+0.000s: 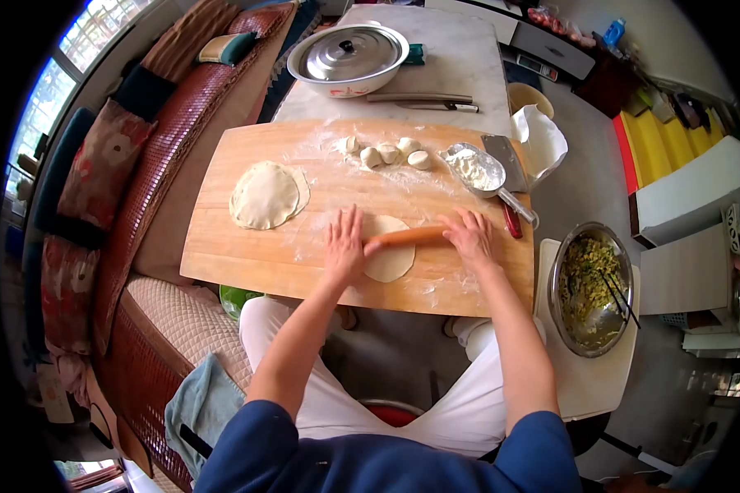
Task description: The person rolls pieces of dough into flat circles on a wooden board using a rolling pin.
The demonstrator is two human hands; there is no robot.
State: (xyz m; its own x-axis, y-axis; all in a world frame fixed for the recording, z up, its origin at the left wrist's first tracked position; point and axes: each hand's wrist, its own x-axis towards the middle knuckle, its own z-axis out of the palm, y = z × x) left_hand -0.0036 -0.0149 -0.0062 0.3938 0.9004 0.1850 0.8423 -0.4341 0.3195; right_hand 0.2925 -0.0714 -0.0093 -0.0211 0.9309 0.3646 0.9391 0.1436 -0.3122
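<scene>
Left hand (347, 246) and right hand (470, 239) lie spread over the rolling pin (415, 236). Even pressure should best thin the dough (390, 264) between.

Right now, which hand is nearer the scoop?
Right. Your right hand is just below the scoop in view, at the right end of the rolling pin; your left hand is farther, at the pin's left end.

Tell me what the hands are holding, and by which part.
The rolling pin, at its two ends: left hand over the left end, right hand over the right, fingers stretched out rather than wrapped around it.
</scene>
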